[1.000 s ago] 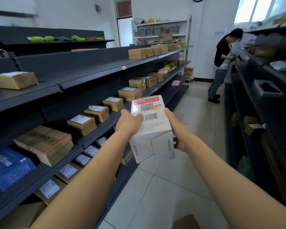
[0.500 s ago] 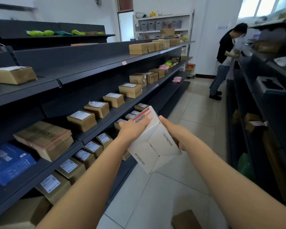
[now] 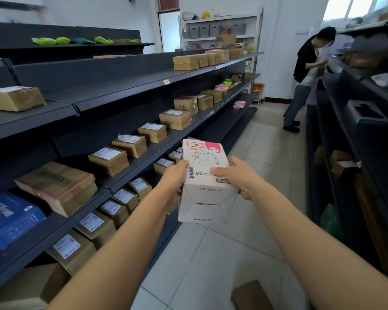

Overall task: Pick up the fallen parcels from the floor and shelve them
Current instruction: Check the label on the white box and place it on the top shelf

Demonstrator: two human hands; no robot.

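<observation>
A tall white parcel (image 3: 205,193) with a pink label on its top face is held in front of me above the aisle floor. My left hand (image 3: 174,179) grips its left side and my right hand (image 3: 238,176) grips its right side with the thumb across the label. A brown cardboard parcel (image 3: 250,295) lies on the tiled floor near the bottom edge. The dark shelf unit (image 3: 130,175) on my left carries rows of brown labelled boxes, and the white parcel hangs just off its middle shelf edge.
Another person (image 3: 305,79) stands at the far end of the aisle, facing the right-hand dark shelves (image 3: 354,139). A blue box (image 3: 9,218) and a large brown box (image 3: 58,186) sit on the near left shelf. A white shelf (image 3: 220,32) stands at the back wall.
Both hands have turned the white parcel so its labelled face points up and its end flaps face me, and it now sits slightly lower and more upright.
</observation>
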